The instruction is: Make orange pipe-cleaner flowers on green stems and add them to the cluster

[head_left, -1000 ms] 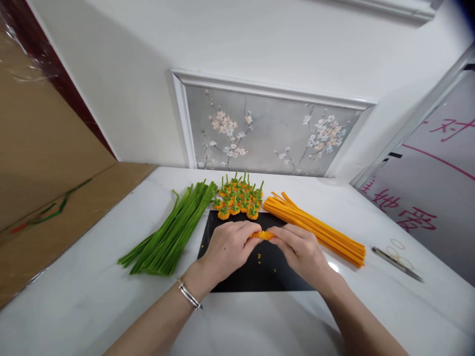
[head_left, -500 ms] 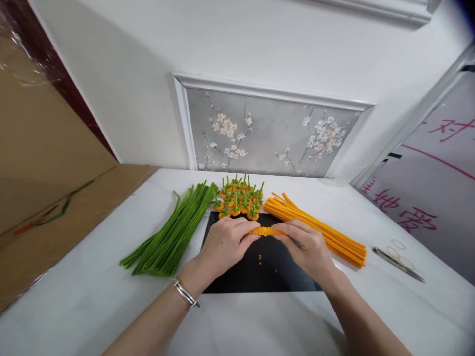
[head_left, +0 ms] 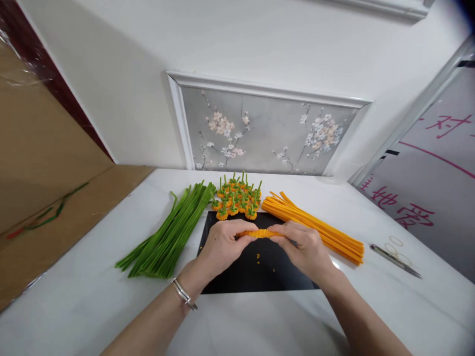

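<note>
- The left hand [head_left: 224,247] has its fingers closed on the left end of an orange ribbed strip [head_left: 262,233].
- The right hand [head_left: 306,247] pinches the strip's right end between thumb and fingers.
- The strip is held roughly level between them, above the far half of a black mat [head_left: 245,279].
- Orange bits [head_left: 258,256] lie on the mat, well in from its near edge.
- Orange-and-green pieces [head_left: 237,199], stems up, cluster around the mat's far edge, towards the bench's [head_left: 92,306] far edge.
- Green stems [head_left: 170,232] lie bundled beside the mat's left edge.
- Orange stems [head_left: 315,227] slant from its far right corner towards the bench's right edge.
- Nearer that edge lies a slim metal tool [head_left: 395,260], thin bands [head_left: 396,241] beside it.
</note>
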Demonstrator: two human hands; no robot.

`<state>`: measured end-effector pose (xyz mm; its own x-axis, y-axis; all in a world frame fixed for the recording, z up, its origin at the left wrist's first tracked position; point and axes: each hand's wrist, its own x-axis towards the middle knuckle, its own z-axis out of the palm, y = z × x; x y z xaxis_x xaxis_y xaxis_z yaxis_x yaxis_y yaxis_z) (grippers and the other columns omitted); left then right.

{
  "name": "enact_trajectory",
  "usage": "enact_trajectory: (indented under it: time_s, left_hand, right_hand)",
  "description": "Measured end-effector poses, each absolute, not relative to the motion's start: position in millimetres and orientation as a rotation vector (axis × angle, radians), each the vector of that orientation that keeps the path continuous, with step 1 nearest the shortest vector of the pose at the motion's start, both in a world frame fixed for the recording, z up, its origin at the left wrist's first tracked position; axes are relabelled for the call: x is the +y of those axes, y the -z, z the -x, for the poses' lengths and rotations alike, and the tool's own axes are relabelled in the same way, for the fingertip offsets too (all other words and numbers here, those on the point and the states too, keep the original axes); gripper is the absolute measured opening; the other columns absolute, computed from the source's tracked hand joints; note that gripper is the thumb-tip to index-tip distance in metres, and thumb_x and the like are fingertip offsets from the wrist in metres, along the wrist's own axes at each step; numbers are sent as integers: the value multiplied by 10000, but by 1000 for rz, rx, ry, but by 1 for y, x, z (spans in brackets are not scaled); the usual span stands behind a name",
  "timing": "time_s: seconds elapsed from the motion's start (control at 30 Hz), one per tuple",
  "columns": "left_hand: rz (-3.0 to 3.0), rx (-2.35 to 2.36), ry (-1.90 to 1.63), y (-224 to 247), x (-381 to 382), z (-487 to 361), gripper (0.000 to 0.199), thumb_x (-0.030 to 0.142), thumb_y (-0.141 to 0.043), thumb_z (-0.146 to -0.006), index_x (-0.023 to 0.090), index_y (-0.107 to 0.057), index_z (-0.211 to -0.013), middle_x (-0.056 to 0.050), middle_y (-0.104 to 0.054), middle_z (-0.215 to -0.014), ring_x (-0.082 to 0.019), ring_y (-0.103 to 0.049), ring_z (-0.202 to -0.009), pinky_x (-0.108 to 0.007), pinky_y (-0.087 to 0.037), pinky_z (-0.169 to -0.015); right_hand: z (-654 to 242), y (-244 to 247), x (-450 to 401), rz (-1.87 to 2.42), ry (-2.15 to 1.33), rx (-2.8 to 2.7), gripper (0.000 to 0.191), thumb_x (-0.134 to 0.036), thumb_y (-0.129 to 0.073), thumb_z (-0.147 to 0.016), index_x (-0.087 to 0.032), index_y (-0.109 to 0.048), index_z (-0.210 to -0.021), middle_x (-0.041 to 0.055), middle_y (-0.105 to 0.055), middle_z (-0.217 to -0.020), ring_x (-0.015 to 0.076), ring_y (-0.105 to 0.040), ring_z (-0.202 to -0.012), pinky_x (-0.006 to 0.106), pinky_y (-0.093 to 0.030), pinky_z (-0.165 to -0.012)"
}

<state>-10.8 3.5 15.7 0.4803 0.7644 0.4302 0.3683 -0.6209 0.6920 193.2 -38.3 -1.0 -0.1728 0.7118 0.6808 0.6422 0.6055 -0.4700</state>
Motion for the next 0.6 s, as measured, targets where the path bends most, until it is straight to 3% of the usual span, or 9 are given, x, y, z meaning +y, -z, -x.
enact_trajectory:
  time_s: [0.17, 0.33, 0.47, 0.6]
  left_hand:
    - [-2274, 904, -1010, -12, 3, 9, 210, 66, -591, -816, 216, -700, -915, 21, -722, -901, -127, -655, -816, -223, -482, -754]
    - [-2360, 939, -994, -12, 7, 11, 177, 124, -614, -836, 225, -694, -957, 15, -725, -921, -140, -664, -829, -236, -484, -766]
    - [-2390, 974, -998, -12, 9, 14, 186, 125, -626, -826, 231, -702, -958, 17, -742, -943, -150, -682, -841, -244, -495, -782]
    - [-2466, 990, -921, -10, 6, 12, 166, 173, -623, -848, 247, -706, -971, 29, -754, -941, -151, -695, -820, -245, -498, -774]
  right_hand:
    - [-196, 0, -40, 1152, -163, -1854, 155, -231, -601, -883, -239, -717, -984, 27, -726, -852, 176, -677, -764, 294, -548, -722]
    - [-211, -5, -37, 1255, -309, -1799, 436, -311, -708, -792, -257, -613, -1214, 36, -729, -986, 201, -680, -766, 357, -575, -737]
    - [-215, -6, -35, 1237, -326, -1830, 191, -277, -638, -847, -231, -699, -1022, 31, -722, -862, 198, -680, -760, 330, -563, -710]
    - [-206, -5, -36, 1173, -324, -1905, 132, -212, -582, -886, -228, -711, -913, 30, -720, -877, 182, -678, -797, 289, -545, -733]
